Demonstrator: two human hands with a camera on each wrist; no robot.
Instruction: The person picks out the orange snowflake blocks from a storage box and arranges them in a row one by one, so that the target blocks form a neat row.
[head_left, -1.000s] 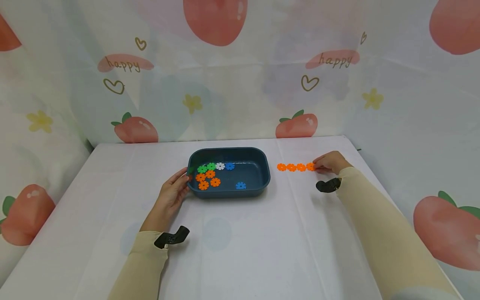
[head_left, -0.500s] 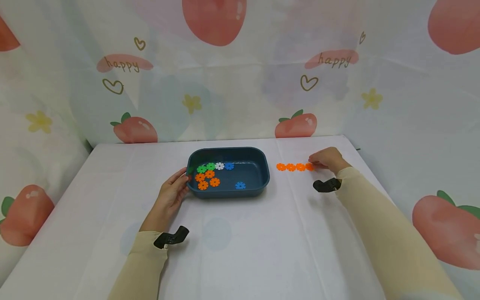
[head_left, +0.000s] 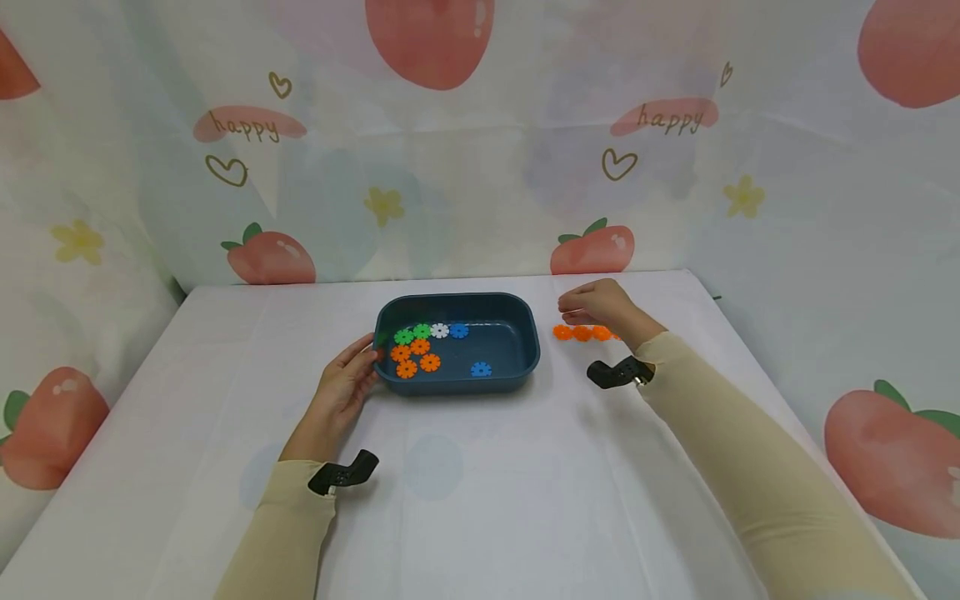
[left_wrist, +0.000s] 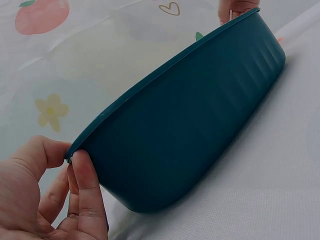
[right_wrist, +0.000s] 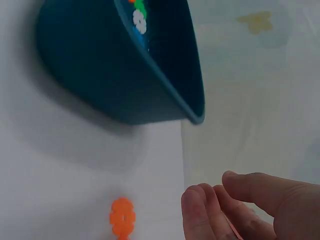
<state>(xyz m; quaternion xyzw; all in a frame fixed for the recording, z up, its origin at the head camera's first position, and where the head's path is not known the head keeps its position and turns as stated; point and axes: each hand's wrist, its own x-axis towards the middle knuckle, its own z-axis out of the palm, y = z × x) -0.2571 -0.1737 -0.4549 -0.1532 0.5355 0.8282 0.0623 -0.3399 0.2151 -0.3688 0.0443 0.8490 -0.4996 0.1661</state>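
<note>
At the left, a beige sleeve [head_left: 281, 533] with a black wrist device [head_left: 343, 472] reaches in over the white-covered bench [head_left: 480, 508]. The left hand [head_left: 347, 392] pinches the rim at the left end of a dark teal rectangular basin [head_left: 442, 388], thumb on one side and fingers on the other.

Inside the basin, toward its left end, lie four orange notched discs [head_left: 430, 362], with two green discs [head_left: 403, 337] behind them. Next along the back come a white disc [head_left: 439, 331] and a blue disc [head_left: 458, 331]; a second blue disc [head_left: 481, 368] sits apart, nearer the front wall.

Right of the basin, a straight row of orange discs [head_left: 582, 333] lies on the bench, edges touching, its right end partly covered by the right arm. The right hand [head_left: 598, 303] hangs above the row, fingers loosely bent, with nothing visible in its grasp.
</note>
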